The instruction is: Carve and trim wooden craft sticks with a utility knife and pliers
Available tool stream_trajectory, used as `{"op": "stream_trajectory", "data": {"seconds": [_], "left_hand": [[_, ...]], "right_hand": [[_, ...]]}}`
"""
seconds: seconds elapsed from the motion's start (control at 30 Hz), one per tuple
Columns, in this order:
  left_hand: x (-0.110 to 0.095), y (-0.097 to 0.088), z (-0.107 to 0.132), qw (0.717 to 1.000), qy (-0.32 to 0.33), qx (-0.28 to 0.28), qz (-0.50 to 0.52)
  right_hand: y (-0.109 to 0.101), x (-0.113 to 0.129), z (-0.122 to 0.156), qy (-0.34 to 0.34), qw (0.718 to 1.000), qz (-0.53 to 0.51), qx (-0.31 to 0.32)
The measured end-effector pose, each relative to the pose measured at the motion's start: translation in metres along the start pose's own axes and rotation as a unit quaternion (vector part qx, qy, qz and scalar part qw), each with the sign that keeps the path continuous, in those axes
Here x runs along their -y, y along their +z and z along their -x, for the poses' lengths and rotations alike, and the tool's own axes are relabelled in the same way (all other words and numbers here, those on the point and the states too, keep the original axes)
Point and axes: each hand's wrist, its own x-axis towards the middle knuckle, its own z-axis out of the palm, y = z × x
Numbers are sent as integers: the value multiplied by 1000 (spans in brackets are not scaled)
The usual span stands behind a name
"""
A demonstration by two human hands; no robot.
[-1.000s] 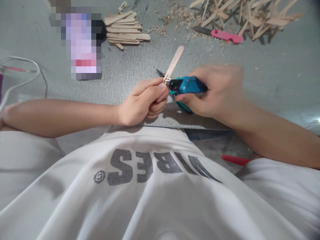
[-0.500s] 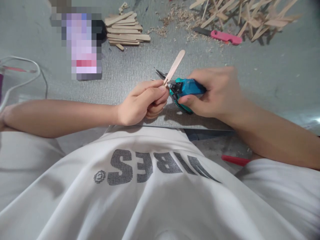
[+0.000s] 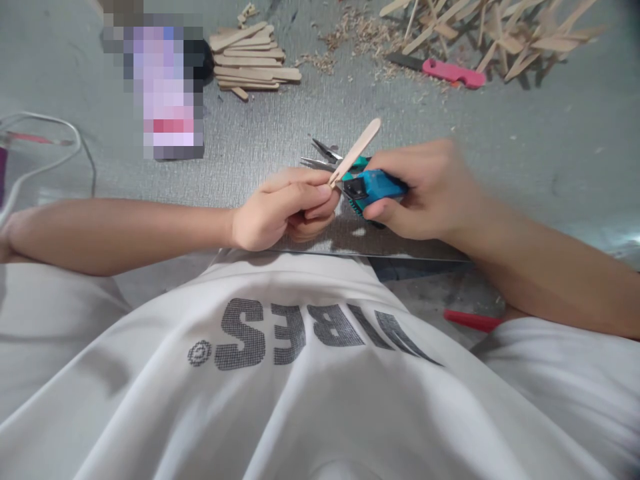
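Note:
Pinched between the thumb and fingers of my left hand (image 3: 285, 207) is a wooden craft stick (image 3: 359, 148), its rounded end slanting up and to the right. A small notch shows in the stick close to my fingertips. My right hand (image 3: 433, 190) is closed around a blue utility knife (image 3: 380, 188). The knife's tip meets the stick at the notch, right beside my left thumb. Under the stick and knife, needle-nose pliers (image 3: 327, 153) with teal handles lie on the table, jaws apart; their handles are partly hidden.
A pile of craft sticks (image 3: 250, 60) lies at the back, beside a blurred-out object (image 3: 165, 87). Wood shavings (image 3: 350, 33), a pink folding knife (image 3: 455, 72) and a structure of joined sticks (image 3: 500, 33) sit back right. A white cable (image 3: 75, 143) loops at left.
The craft stick's free end has come down and to the right. My right hand and the utility knife have shifted slightly, uncovering more of the pliers. My left hand has barely moved.

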Motion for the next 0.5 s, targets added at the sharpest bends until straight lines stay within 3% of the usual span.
{"op": "stream_trajectory", "data": {"seconds": [0.13,0.43,0.5], "left_hand": [[3,-4,0,999,32,36,-4],[1,0,0,997,43,40,-52],[-1,0,0,994,48,57,-82]], "right_hand": [[0,1,-1,14,1000,-1,18],[2,0,5,-38,998,41,35],[2,2,5,-19,998,37,54]]}}
